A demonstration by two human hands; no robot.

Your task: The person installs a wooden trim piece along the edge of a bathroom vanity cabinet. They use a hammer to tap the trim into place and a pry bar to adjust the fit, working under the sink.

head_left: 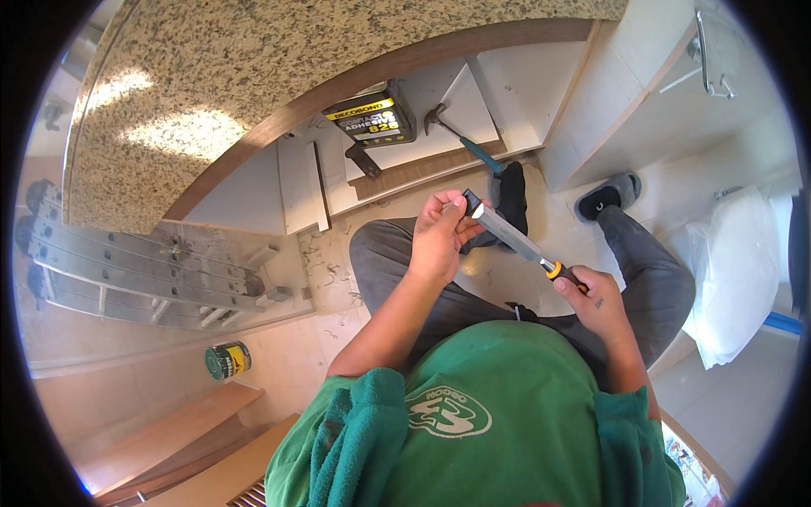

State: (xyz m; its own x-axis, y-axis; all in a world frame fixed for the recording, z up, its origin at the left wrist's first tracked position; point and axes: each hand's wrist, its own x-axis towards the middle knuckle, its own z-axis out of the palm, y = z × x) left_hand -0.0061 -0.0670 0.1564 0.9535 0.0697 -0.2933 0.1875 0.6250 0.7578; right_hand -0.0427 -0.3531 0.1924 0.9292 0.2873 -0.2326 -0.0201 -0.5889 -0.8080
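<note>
A chisel (513, 236) with a wide metal blade lies slantwise across the space above my lap. My right hand (598, 301) is wrapped round its black and orange handle. At the far end of the blade, my left hand (439, 237) pinches a black cap (472, 201) that covers the tip. Whether the cap is fully seated, I cannot tell. Beyond my hands, a claw hammer (470, 147) with a teal grip leans over the edge of the open cabinet. A small dark block-like object (363, 160) lies on a board nearby.
A dark adhesive can (372, 118) stands inside the cabinet under a speckled stone countertop (355, 42). To the left lies a folded metal ladder (144, 262), with a small green can (228, 361) near it. Wood shavings litter the floor. A white plastic bag (735, 270) is at right.
</note>
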